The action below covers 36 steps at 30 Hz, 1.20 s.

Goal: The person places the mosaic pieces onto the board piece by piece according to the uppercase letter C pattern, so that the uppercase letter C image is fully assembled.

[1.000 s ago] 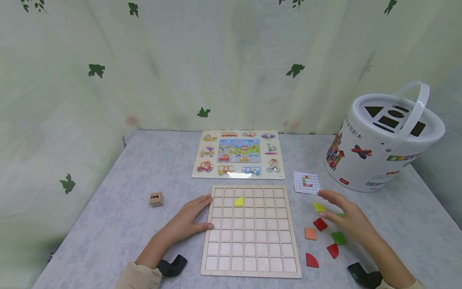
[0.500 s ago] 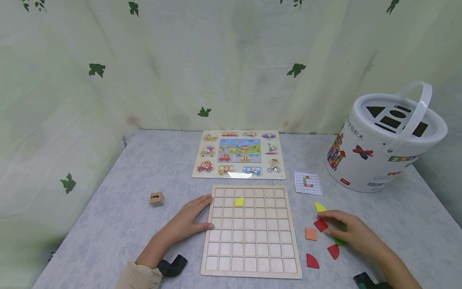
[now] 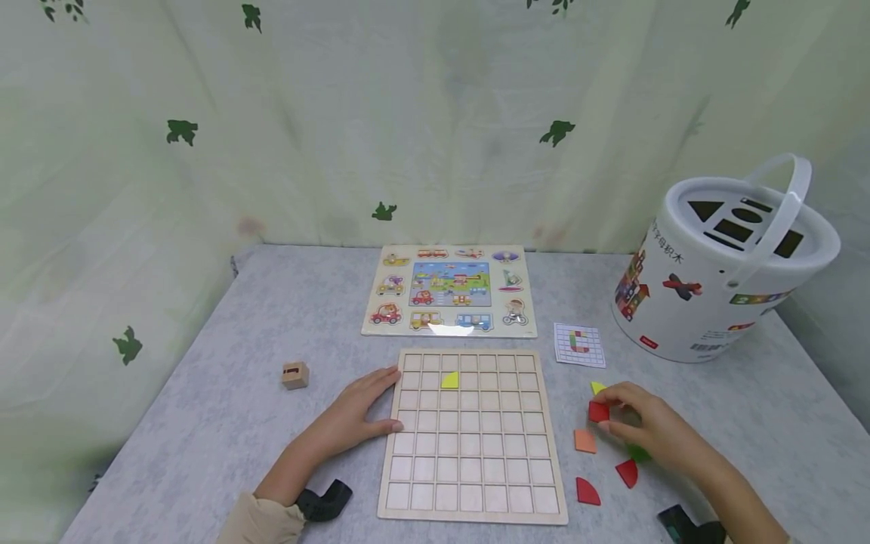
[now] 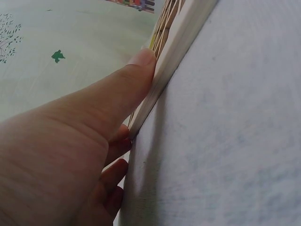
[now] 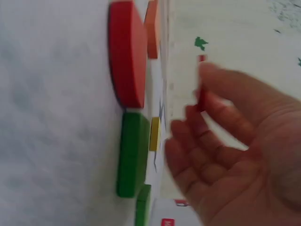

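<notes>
My left hand (image 3: 355, 408) rests at the left edge of a wooden grid board (image 3: 472, 512), its thumb and fingers touching the frame. One yellow quarter-round tile (image 3: 450, 380) sits in a cell near the board's top. To the right of the board, my right hand (image 3: 655, 431) pinches a red square tile (image 3: 599, 411) between thumb and fingers. In the right wrist view that tile (image 5: 202, 84) is seen edge-on, lifted off the table. Around this hand lie a yellow tile (image 3: 597, 387), an orange square tile (image 3: 584, 440), a partly hidden green tile (image 3: 637, 453) and two red quarter-round tiles (image 3: 587, 491).
A pattern card (image 3: 579, 344) lies right of the board's top corner. Behind the board is a vehicle picture puzzle (image 3: 448, 331). A white bucket (image 3: 720, 279) with a handle stands at the back right. A small wooden cube (image 3: 295, 375) sits at left.
My right hand has come down to the loose tiles, taken hold of the red square tile and raised it. The left hand stays at the board's edge.
</notes>
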Each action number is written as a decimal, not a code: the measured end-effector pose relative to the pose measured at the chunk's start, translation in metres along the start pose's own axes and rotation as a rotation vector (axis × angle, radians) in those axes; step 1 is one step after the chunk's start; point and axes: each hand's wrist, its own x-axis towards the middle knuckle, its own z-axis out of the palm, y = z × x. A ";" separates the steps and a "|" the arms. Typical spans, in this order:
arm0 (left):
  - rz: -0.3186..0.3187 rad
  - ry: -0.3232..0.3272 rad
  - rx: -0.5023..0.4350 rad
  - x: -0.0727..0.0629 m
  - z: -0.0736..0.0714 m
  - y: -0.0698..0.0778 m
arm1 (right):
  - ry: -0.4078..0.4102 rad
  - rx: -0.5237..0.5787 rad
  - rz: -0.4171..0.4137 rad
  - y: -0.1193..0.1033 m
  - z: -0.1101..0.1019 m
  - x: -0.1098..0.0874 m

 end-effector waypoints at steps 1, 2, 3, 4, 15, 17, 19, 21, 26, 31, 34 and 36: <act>0.000 0.000 -0.002 0.000 0.000 0.000 | 0.015 0.009 -0.024 -0.003 -0.001 0.002; -0.001 -0.001 -0.005 0.000 0.000 0.000 | 0.032 0.018 -0.049 -0.006 -0.003 0.004; -0.001 -0.002 -0.005 0.000 0.000 0.000 | 0.053 0.026 -0.078 -0.010 -0.004 0.006; -0.004 -0.003 -0.005 0.000 0.000 0.000 | 0.074 0.029 -0.105 -0.015 -0.005 0.009; -0.019 -0.027 -0.015 0.001 -0.001 0.000 | 0.250 0.123 -0.392 -0.069 0.008 0.050; -0.018 -0.026 -0.015 0.001 -0.001 0.000 | 0.247 0.161 -0.413 -0.079 0.014 0.059; -0.017 -0.022 -0.014 0.001 -0.001 0.000 | 0.239 0.203 -0.418 -0.087 0.022 0.067; -0.016 -0.020 -0.018 0.000 -0.001 0.000 | 0.231 0.233 -0.409 -0.093 0.031 0.074; -0.018 -0.017 -0.020 0.000 0.000 -0.001 | 0.181 0.271 -0.371 -0.096 0.053 0.088; -0.016 -0.008 -0.016 0.000 0.000 -0.002 | 0.079 0.233 -0.285 -0.089 0.071 0.097; -0.008 -0.005 -0.014 0.000 0.000 -0.003 | 0.031 0.188 -0.266 -0.085 0.078 0.100; -0.006 -0.005 -0.016 0.000 0.001 -0.003 | 0.010 0.147 -0.277 -0.083 0.081 0.102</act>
